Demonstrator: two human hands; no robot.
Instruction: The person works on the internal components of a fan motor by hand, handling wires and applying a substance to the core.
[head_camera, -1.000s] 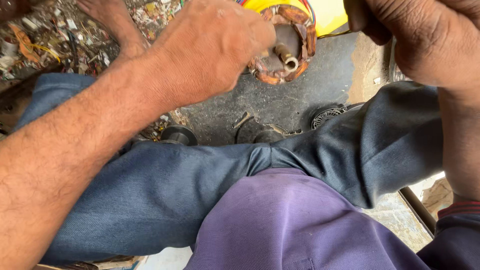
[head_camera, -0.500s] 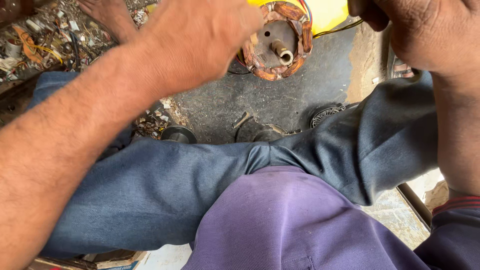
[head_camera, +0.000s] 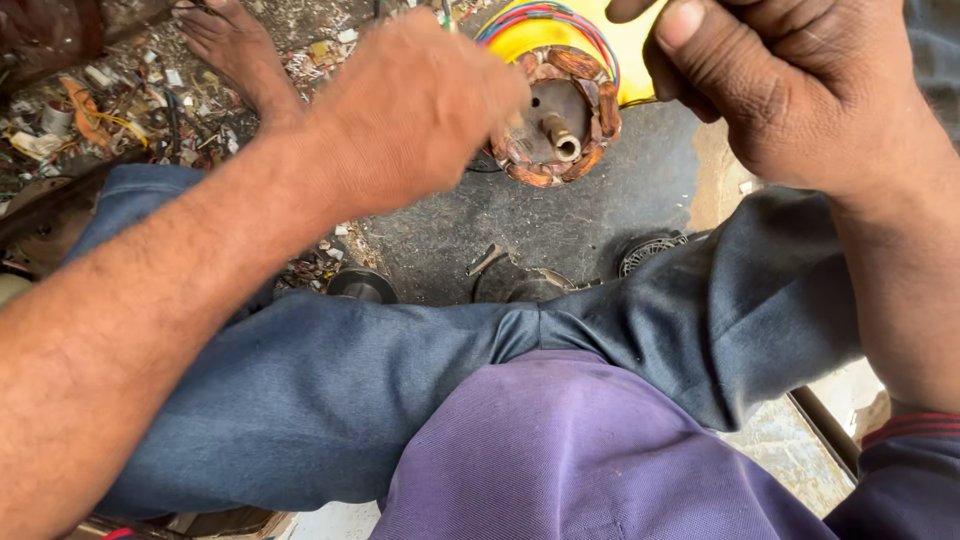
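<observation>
Floor: dark gritty ground (head_camera: 600, 215), scrap litter (head_camera: 120, 100) at left.
Left hand (head_camera: 415, 110): clenched beside motor stator (head_camera: 555, 120); contents hidden.
Right hand (head_camera: 790, 85): fist, contents unclear.

Location: an informal motor-repair workshop, with work done seated on the floor. Indicators: a stained dark floor (head_camera: 600, 215); a motor stator (head_camera: 555, 120) with exposed copper windings and coloured lead wires (head_camera: 540, 15); a litter of scrap and wire offcuts (head_camera: 90, 100) at left; loose round metal parts (head_camera: 362, 285) lying near the worker's legs.
</observation>
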